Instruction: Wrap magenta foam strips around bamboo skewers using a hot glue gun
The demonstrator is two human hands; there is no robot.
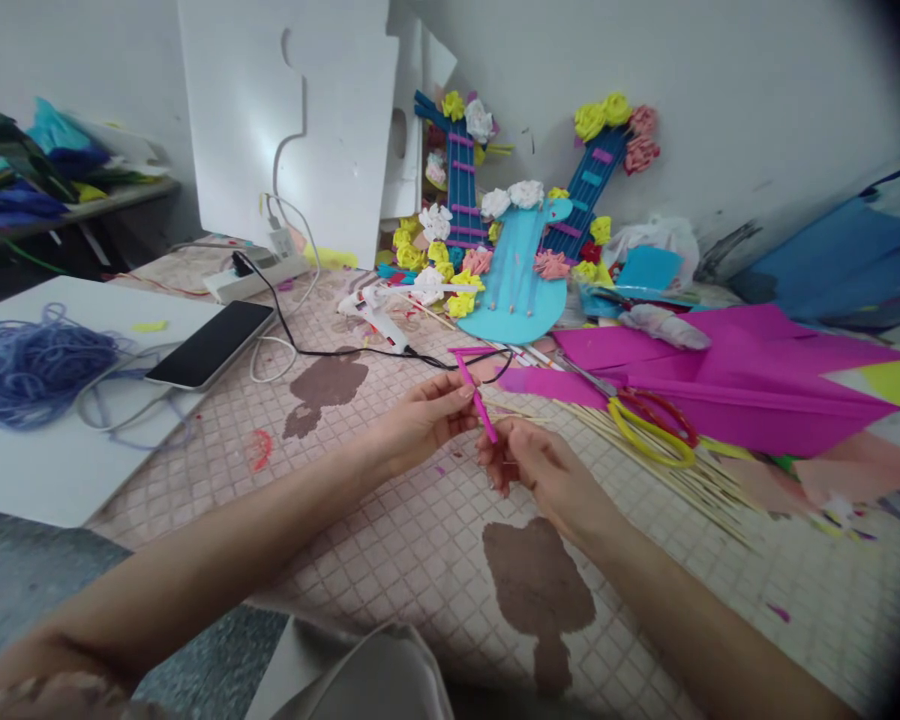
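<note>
My left hand [439,408] is closed, thumb and fingers pinching a thin magenta paper-wrapped stick [477,398] above the table. The stick slants down to the right. Near its upper end lies a second short magenta piece [471,351]; I cannot tell whether the two are joined. My right hand [536,460] has its fingers curled together right by the stick's lower end, and whatever they may hold is hidden. Beyond the hands lies a white hot glue gun [381,315] with a black cord. To the right, yellow and red-handled scissors [652,425] rest on magenta paper [750,385].
Thin wooden sticks [671,475] lie beside the scissors. A blue guitar-shaped craft [514,290] with paper flowers leans at the wall. On the left are a phone [214,345], purple yarn [37,365] on a white board [67,480], and a power strip [259,275] with cords.
</note>
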